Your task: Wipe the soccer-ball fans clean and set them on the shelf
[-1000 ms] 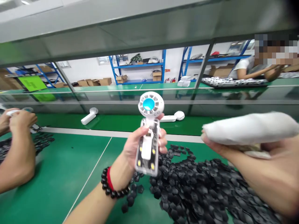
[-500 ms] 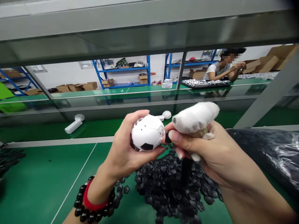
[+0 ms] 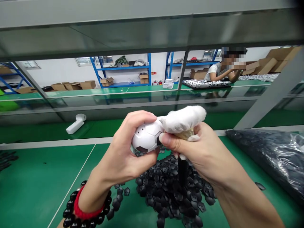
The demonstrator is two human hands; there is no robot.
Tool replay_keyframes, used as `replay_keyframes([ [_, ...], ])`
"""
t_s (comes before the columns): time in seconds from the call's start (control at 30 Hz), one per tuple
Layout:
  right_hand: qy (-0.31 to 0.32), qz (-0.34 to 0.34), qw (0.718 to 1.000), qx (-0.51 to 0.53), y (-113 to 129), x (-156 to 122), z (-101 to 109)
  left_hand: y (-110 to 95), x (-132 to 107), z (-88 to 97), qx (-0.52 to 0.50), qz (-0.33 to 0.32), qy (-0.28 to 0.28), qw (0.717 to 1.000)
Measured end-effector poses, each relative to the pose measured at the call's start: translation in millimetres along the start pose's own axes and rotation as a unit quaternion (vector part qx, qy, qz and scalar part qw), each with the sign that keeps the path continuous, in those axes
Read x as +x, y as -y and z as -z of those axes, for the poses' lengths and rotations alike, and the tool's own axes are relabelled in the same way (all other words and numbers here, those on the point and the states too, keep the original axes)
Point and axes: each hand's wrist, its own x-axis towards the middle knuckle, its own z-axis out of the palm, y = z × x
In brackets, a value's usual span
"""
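Green workbench (image 3: 52, 183), football-patterned ball (image 3: 146, 136) inside left hand (image 3: 121, 155), right hand (image 3: 199, 152) alongside.

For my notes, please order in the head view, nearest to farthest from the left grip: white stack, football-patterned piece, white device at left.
1. Football-patterned piece, in the left grip.
2. White device, left, farther forward.
3. White stack, far table, background.

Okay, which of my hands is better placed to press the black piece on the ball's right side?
Probably your right hand: its thumb is at the black piece, though it also holds the white padded object. Your left hand holds the white ball, so it seems better suited to steadying.
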Motion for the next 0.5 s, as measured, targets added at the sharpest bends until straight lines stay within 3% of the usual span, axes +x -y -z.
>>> replay_keyframes([
  [0.13, -0.011, -0.009, 0.999, -0.036, 1.9, 0.0, 1.1, -0.4, -1.1, 0.9, -0.040, 0.000, 0.000, 0.999],
  [0.3, -0.032, -0.013, 0.999, -0.033, -3.4, -0.4, -0.7, -1.5, -4.0, -6.2, -0.058, 0.032, -0.065, 0.996],
  [0.5, 0.014, -0.040, 0.999, -0.028, -7.6, -3.3, 1.2, -0.1, -2.0, -6.6, -0.090, 0.025, -0.061, 0.994],
])
